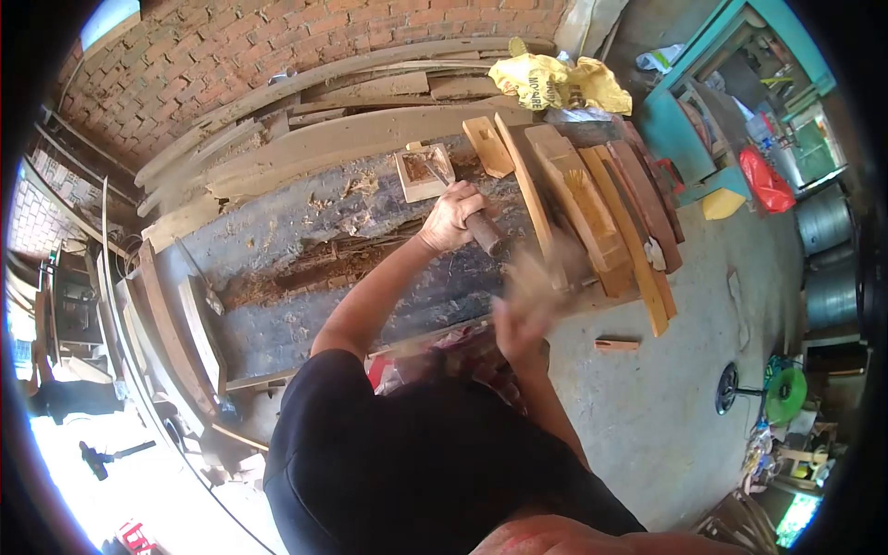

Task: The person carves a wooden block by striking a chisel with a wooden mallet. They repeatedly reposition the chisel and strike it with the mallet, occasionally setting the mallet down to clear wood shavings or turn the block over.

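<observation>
Wrapped around the dark handle of a chisel (484,233), my left hand (453,218) is above the worn workbench (268,231). The chisel's blade points into a hollowed wooden block (423,174) that has chips in its recess. My right hand (518,324) is closed on the lower end of a mallet (541,277), which is smeared by motion. The mallet's head is blurred beside the chisel handle, and I cannot tell whether they touch.
Several long boards (578,199) lie on the bench to the right. A yellow sack (560,83) lies behind them. Planks (370,88) are stacked along the brick wall. A small wood piece (617,344) and a green fan (785,396) are on the floor side.
</observation>
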A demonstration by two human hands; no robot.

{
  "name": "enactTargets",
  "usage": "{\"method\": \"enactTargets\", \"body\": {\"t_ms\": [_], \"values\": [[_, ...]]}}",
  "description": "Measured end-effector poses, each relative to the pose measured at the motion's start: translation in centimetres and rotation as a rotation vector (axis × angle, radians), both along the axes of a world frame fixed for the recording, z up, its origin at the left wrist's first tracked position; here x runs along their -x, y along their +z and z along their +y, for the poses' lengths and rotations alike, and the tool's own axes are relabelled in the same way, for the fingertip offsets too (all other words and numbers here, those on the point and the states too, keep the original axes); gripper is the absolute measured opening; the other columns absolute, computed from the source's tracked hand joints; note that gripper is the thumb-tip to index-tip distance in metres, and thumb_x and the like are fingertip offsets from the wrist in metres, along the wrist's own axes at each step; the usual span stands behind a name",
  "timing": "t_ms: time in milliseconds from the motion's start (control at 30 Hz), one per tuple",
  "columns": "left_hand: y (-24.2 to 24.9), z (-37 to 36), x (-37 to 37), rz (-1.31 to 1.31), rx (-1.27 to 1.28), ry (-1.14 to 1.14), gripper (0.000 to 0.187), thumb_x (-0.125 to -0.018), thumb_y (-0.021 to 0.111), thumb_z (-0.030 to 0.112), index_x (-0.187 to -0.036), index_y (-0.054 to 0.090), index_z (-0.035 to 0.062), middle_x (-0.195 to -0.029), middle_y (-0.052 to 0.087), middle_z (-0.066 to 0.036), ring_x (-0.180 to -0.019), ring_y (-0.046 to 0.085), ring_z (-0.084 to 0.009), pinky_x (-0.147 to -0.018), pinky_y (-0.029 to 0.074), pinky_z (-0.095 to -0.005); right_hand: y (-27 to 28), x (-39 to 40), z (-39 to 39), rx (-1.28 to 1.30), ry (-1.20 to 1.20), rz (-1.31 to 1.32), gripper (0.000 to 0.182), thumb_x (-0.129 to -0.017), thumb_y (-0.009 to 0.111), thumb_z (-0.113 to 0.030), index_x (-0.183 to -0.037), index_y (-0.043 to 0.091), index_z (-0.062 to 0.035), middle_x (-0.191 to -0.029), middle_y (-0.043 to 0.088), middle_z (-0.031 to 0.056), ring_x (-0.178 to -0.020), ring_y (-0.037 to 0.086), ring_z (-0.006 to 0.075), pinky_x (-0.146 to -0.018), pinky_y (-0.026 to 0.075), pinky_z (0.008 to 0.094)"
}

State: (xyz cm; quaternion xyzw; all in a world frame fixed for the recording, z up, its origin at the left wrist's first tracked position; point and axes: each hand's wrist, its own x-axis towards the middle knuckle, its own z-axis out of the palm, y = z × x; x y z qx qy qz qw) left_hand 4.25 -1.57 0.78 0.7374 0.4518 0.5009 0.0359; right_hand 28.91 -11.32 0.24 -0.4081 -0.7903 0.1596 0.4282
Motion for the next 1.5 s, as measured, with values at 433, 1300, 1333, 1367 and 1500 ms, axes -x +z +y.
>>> {"method": "enactTargets", "body": {"t_ms": [433, 1300, 1333, 1367, 1500], "values": [[-0.2, -1.3, 0.1, 0.003, -0.007, -0.05, 0.029, -0.064, 0.08, 0.013, -0.083, 0.058, 0.0096, -0.079, 0.06, -0.007, -0.08, 0.057, -0.031, -0.076, 0.043, -0.0416, -1.1, 1.6, -2.2, 0.391, -0.076, 0.1, 0.056, -0.084, 0.074, -0.021, -0.12, 0.044, 0.0099, -0.098, 0.062, 0.0199, -0.091, 0.063, 0.0309, -0.082, 0.049, 0.0379], [-1.8, -0.9, 0.1, -0.058, -0.035, -0.03, 0.029, -0.07, 0.081, 0.016, -0.085, 0.057, 0.0087, -0.083, 0.062, -0.008, -0.076, 0.056, -0.0302, -0.073, 0.042, -0.0406, 4.3, 2.2, -1.5, 0.156, 0.1, 0.325, 0.037, -0.08, 0.076, -0.012, -0.107, 0.055, 0.0034, -0.098, 0.061, 0.0182, -0.087, 0.061, 0.0313, -0.077, 0.049, 0.0371], [-2.0, -0.9, 0.1, -0.035, -0.04, -0.04, 0.029, -0.07, 0.082, 0.017, -0.085, 0.058, 0.0092, -0.086, 0.062, -0.007, -0.078, 0.056, -0.03, -0.074, 0.042, -0.041, 3.6, 1.4, -1.6, 0.158, 0.093, 0.326, 0.037, -0.08, 0.076, -0.012, -0.107, 0.055, 0.0034, -0.098, 0.061, 0.0182, -0.087, 0.061, 0.0313, -0.077, 0.049, 0.0371], [-2.6, -0.9, 0.1, -0.018, -0.049, -0.043, 0.029, -0.071, 0.081, 0.018, -0.087, 0.059, 0.0106, -0.089, 0.063, -0.007, -0.082, 0.055, -0.029, -0.076, 0.041, -0.0408, 2.2, 0.9, -1.5, 0.077, 0.074, 0.273, 0.036, -0.08, 0.076, -0.012, -0.106, 0.056, 0.0029, -0.098, 0.062, 0.0168, -0.087, 0.061, 0.0303, -0.077, 0.049, 0.0364], [-4.6, -1.0, -0.5, 0.018, -0.08, -0.101, 0.027, -0.07, 0.081, 0.019, -0.087, 0.061, 0.0133, -0.085, 0.063, -0.005, -0.086, 0.056, -0.0266, -0.08, 0.04, -0.0386, -2.0, 1.3, -1.8, 0.19, -0.148, 0.086, 0.037, -0.084, 0.071, -0.013, -0.11, 0.051, 0.004, -0.085, 0.059, 0.0088, -0.08, 0.06, 0.0211, -0.076, 0.049, 0.0319]]}}
